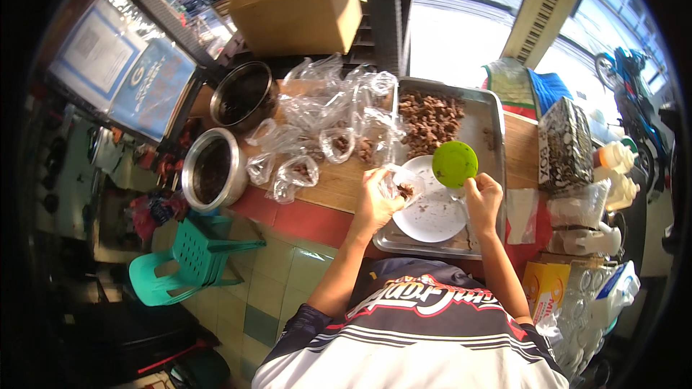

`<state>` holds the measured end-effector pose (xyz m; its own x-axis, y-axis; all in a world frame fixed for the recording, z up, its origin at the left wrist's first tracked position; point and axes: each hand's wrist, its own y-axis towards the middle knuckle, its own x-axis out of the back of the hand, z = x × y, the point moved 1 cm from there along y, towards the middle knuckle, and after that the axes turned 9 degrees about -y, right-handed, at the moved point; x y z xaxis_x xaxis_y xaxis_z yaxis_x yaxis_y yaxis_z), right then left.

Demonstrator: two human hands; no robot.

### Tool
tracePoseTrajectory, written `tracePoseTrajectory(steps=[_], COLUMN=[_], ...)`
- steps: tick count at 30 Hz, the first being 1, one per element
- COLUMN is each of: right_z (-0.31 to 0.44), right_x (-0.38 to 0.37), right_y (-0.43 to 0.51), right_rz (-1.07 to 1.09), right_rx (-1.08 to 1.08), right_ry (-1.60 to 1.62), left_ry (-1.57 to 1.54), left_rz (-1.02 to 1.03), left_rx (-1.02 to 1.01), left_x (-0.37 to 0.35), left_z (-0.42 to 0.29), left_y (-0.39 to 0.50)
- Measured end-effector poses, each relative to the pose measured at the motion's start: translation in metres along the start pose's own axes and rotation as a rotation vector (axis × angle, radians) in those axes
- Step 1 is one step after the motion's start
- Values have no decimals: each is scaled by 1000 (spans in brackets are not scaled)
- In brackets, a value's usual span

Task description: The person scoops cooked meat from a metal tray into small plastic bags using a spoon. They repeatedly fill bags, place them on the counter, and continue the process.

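Observation:
My left hand point(377, 202) holds a clear plastic bag point(399, 181) with some brown food pieces in it, over the left side of a white plate point(431, 221). In my right hand point(483, 198) is a small green cup or scoop point(454, 164), held above the plate's upper right edge. Crumbs lie on the plate, which rests in a metal tray point(492, 98). A heap of brown chopped food, perhaps meat point(430, 121), fills the tray's far left part. Left of the tray, several clear bags point(319, 113) lie bunched together, some holding brown pieces.
Two metal pots point(189, 175) with dark contents stand at the left. A cardboard box point(297, 8) is behind the bags. Squeeze bottles point(616, 156) and a patterned box point(565, 143) stand at the right. Stacked green plastic stools point(189, 248) are on the floor at lower left.

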<state>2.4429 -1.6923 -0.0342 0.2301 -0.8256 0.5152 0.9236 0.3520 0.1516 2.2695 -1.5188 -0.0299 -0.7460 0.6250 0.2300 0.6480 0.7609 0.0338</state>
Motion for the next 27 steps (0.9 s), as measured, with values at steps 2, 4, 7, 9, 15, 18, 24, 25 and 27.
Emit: tracePoseTrajectory(steps=[2, 4, 7, 9, 15, 18, 24, 25, 27], right_z=[-14, -29, -47, -50, -45, -53, -69, -70, -67], right_x=[-8, -25, -48, -65, -30, 11, 32, 34, 38], right_y=[1, -12, -30, -36, -39, -44, -59, -57, -44], right_rz=[133, 283, 449, 472, 320, 402, 479, 431, 394], right_rx=[-83, -162, -212, -192, 132, 38, -80, -112, -229], right_ry=[-166, -175, -230, -335, -670, -925, -955, -880, -753], left_ry=[-53, -133, -280, -349, 446, 767, 568, 488, 305], left_rz=[-21, -76, -141, -331, -450, -317, -141, -82, 146], left_rx=[79, 133, 134, 157, 5, 152, -299, -407, -326], left_x=[28, 54, 88, 100, 122, 110, 38, 21, -14], left_z=[-6, -1, 28, 58, 73, 26, -40, -39, -26], left_y=[-1, 1, 6, 20, 47, 23, 35, 46, 66])
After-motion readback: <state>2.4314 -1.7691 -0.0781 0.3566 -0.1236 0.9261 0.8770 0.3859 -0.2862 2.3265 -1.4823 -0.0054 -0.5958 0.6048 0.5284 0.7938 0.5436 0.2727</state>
